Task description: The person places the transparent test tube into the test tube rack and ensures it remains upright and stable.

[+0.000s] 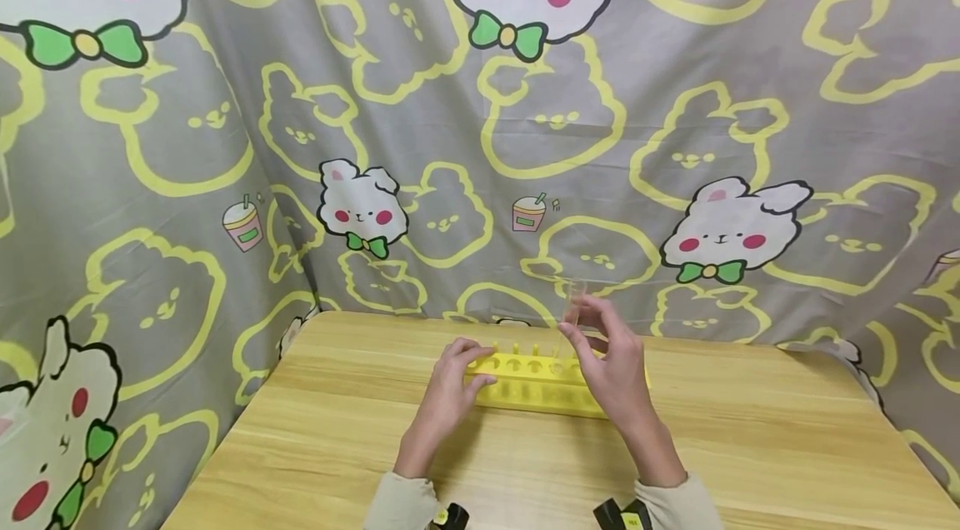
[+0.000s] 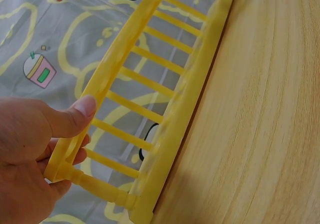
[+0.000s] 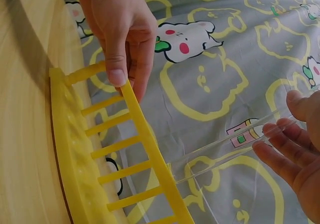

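Note:
A yellow test tube rack (image 1: 536, 405) stands on the table, with a row of holes in its top rail. My left hand (image 1: 448, 388) grips the rack's left end, thumb on the near side of the top rail in the left wrist view. Between thumb and fingers, my right hand (image 1: 618, 376) pinches a clear glass test tube (image 3: 220, 154) above the rack. The tube slants slightly, and its lower end meets the top rail at a hole right of the middle. How deep it sits is hard to tell.
The wooden table (image 1: 322, 422) extends to both sides of the rack and toward me. Behind it hangs a grey curtain (image 1: 442, 130) with rabbit prints, close to the table's back edge. Short yellow pegs (image 1: 515, 349) rise along the rack's far side.

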Motion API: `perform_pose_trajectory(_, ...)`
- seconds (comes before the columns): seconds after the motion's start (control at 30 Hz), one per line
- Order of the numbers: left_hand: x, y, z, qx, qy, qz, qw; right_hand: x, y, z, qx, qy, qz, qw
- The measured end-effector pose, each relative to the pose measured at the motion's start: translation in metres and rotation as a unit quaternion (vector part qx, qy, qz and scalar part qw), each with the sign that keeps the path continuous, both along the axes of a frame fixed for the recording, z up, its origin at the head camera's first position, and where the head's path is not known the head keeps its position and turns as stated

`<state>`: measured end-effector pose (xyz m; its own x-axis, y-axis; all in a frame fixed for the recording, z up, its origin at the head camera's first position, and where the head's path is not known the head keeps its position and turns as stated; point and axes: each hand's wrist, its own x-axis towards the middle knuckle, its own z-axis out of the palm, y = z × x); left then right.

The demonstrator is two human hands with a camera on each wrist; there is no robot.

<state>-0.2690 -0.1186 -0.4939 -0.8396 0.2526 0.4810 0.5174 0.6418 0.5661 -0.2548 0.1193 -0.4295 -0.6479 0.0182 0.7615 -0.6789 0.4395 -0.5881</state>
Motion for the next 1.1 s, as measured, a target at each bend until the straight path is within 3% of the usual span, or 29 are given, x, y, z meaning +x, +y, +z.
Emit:
perform_pose_trajectory(0.67,0.001,0.000,-0.001,-0.001,0.019,0.001,0.9998,-0.002,-0.005,-0.009,-0.013,-0.001,0.012,1.000)
perform_pose_trajectory(1.1,0.000,0.000,0.000,0.004,0.000,0.002,1.0000,-0.003,-0.005,-0.013,-0.019,-0.023,0.017,0.999)
